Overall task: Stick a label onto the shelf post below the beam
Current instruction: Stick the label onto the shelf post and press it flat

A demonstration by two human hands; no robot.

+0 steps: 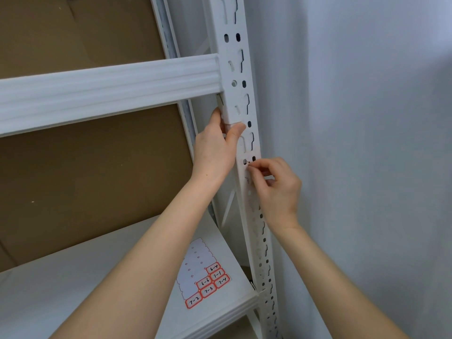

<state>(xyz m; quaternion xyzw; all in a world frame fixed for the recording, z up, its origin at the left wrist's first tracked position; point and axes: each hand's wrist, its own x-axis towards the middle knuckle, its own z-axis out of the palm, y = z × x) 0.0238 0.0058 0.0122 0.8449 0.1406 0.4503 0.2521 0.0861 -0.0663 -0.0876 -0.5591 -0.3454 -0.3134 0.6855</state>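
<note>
A white perforated shelf post [238, 77] runs from the top down to the lower right. A white ribbed beam [107, 86] meets it from the left. My left hand [216, 148] grips the post just below the beam, thumb across its front face. Lower on the post, my right hand [276, 189] pinches a small label [249, 165] with dark writing against the front face. Most of the label is hidden by my fingers.
A label sheet [204, 275] with red-bordered stickers marked 6-4, 7-1, 7-2 lies on the white shelf board [73, 277] below. Brown cardboard [85, 179] backs the shelf. A pale wall [367, 143] stands close on the right of the post.
</note>
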